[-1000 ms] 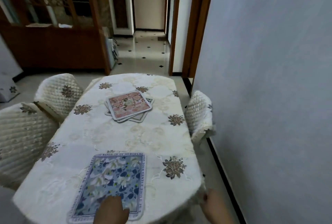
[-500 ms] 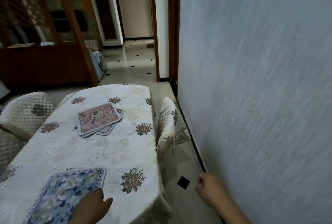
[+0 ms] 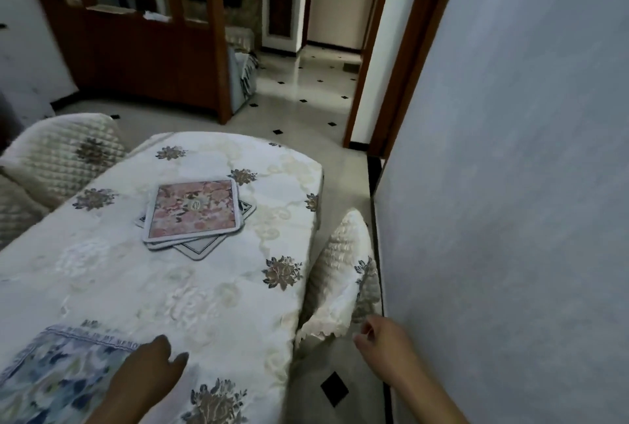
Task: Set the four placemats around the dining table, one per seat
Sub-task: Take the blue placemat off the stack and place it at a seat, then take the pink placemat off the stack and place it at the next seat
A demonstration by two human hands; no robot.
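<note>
- Blue placemat (image 3: 64,376) lies flat at the near end of the tabletop (image 3: 190,287), its lettered edge angled across.
- Left hand (image 3: 149,372) rests on its right edge, fingers loose, grasping nothing.
- Pink placemat (image 3: 194,209) tops a skewed stack mid-tabletop.
- Right hand (image 3: 384,345) hangs loosely curled, empty, beside the chair (image 3: 340,280); a narrow floor gap runs along the wall (image 3: 510,185).

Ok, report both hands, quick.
Left hand: open, palm down at the blue placemat edge, gripping nothing.
Right hand: loosely curled, empty.

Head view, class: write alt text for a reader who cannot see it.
A blue placemat lies at the table's near end under the left hand; a pink-topped stack waits mid-table. The empty right hand hangs beside a chair.
</note>
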